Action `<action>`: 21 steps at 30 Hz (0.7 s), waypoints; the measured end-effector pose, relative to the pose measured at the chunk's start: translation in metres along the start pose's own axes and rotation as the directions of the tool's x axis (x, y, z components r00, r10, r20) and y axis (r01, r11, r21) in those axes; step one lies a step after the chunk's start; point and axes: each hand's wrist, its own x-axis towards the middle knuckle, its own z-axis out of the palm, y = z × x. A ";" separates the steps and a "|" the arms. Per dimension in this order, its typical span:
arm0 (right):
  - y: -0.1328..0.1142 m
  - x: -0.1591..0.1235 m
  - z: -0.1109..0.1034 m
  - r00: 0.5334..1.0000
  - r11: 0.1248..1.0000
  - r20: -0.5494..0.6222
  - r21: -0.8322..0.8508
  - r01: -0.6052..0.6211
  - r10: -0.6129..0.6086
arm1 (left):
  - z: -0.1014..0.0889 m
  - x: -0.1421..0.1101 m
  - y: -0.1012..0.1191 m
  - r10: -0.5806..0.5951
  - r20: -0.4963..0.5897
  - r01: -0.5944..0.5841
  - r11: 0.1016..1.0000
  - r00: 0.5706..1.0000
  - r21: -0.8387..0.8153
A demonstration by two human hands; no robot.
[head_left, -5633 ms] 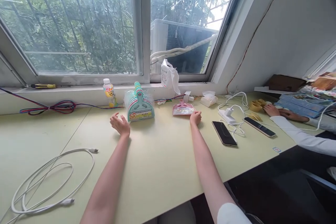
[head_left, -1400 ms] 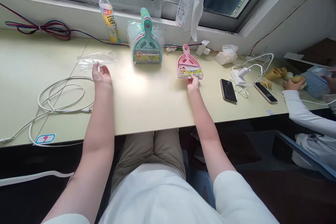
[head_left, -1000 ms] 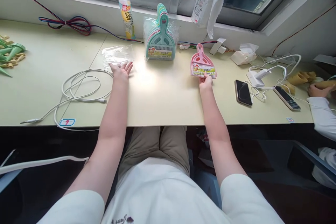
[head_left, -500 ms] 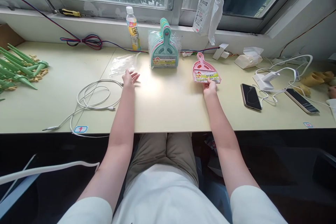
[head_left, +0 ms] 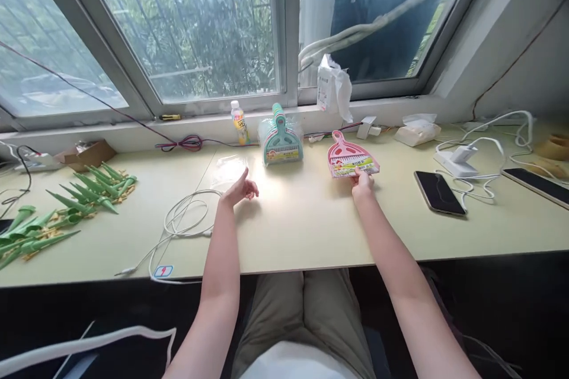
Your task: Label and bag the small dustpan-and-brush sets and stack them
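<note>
My right hand pinches the front edge of a small pink dustpan-and-brush set that lies on the pale yellow desk. My left hand hovers just above the desk with its fingers loosely curled and the forefinger out, holding nothing. Just beyond it lies a clear plastic bag. A bagged stack of teal and pink dustpans stands upright near the window sill, between my two hands and further back.
A white cable coils left of my left hand. Green plastic spikes lie at the far left. A bottle, a white packet, tissues, a charger and two phones are also on the desk.
The view has tilted up toward the window. My left hand has lifted off the clear bag and curled its fingers. My right hand keeps hold of the pink dustpan set.
</note>
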 end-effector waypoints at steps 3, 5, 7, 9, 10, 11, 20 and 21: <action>-0.001 -0.008 0.007 0.984 0.999 0.175 0.040 0.018 -0.024 | 0.020 0.004 -0.001 0.185 0.270 -0.195 0.981 0.945 0.012; 0.004 -0.022 0.012 0.927 1.000 0.375 -0.004 -0.012 0.012 | 0.041 0.012 -0.006 0.249 0.379 -0.245 0.968 0.891 -0.059; 0.013 -0.039 0.016 0.819 0.991 0.564 -0.124 -0.039 0.103 | 0.062 0.022 -0.014 0.248 0.430 -0.230 0.969 0.868 -0.094; 0.021 -0.055 0.019 0.675 0.956 0.702 -0.291 -0.019 0.227 | 0.075 0.029 -0.020 0.253 0.412 -0.227 0.967 0.876 -0.112; 0.023 -0.060 0.020 0.606 0.923 0.740 -0.384 0.027 0.290 | 0.079 0.031 -0.021 0.258 0.379 -0.232 0.966 0.888 -0.114; 0.023 -0.063 0.020 0.549 0.878 0.759 -0.471 0.089 0.352 | 0.080 0.032 -0.022 0.266 0.338 -0.243 0.964 0.903 -0.110; -0.034 -0.015 -0.009 0.898 0.251 0.433 -0.864 0.437 -0.074 | 0.065 0.027 -0.015 0.113 0.115 -0.106 0.992 0.987 -0.063; -0.038 -0.009 -0.015 0.901 0.143 0.389 -0.897 0.417 -0.192 | 0.066 0.028 -0.015 0.090 0.110 -0.082 0.994 0.990 -0.075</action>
